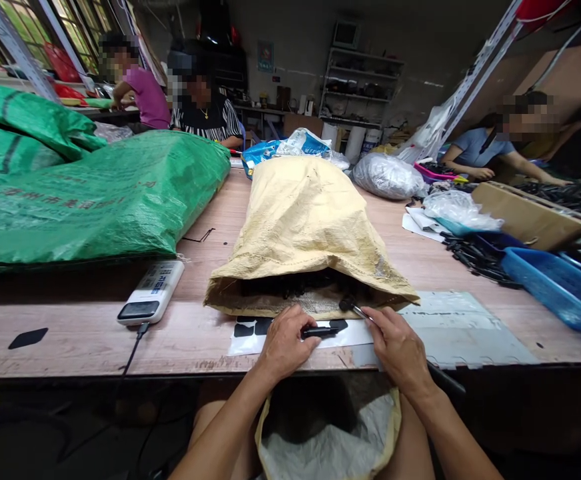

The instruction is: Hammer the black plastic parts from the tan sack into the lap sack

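A short black pen-like rod (319,331) is pinched between the thumb and fingers of my left hand (286,341), its free end pointing right. My right hand (399,343) is closed around a thin tool with a metal shaft (363,313); a black handle (446,380) sticks out behind the hand. At the shaft's front end is a small dark piece (346,304), too small to name. Both hands are just before the mouth of a yellow woven sack (305,213), which gapes over dark parts inside. Beneath them lies a white sheet (250,343) with black patches.
A second sack (320,460) stands open between my knees. Left are a big green sack (135,193) and a white power bank (151,293) with a cable. Right are black rods (475,257), a blue basket (555,283) and a wooden box (530,213). Several people sit around.
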Tool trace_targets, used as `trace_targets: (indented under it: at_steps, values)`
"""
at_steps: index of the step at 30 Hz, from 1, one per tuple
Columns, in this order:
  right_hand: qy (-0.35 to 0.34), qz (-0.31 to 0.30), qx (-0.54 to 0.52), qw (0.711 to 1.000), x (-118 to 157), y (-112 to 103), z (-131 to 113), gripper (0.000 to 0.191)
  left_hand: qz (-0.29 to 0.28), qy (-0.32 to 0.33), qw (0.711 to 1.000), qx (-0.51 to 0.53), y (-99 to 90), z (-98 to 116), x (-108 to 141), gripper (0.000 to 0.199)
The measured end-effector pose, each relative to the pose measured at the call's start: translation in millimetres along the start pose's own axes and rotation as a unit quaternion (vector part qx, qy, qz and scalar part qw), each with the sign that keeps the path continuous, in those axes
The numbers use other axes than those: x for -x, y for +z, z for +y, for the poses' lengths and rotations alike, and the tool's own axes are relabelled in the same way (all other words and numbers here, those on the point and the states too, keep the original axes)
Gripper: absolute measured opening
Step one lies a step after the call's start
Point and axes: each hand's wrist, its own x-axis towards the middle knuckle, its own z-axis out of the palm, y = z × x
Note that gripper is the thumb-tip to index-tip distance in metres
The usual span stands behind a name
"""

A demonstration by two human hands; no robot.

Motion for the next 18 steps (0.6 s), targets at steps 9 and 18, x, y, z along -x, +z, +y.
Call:
trace_targets:
  at_steps: [9,18]
  values:
    - [-0.016,0.063,0.018,0.998,5,18,4,0.026,-0.007,0.016,1.0,-0.016,-2.3,5,2,0.012]
    - [-0.008,0.064,0.013,0.998,5,18,4,0.026,-0.021,0.079,0.996,-0.044,-4.7,4,3,0.022]
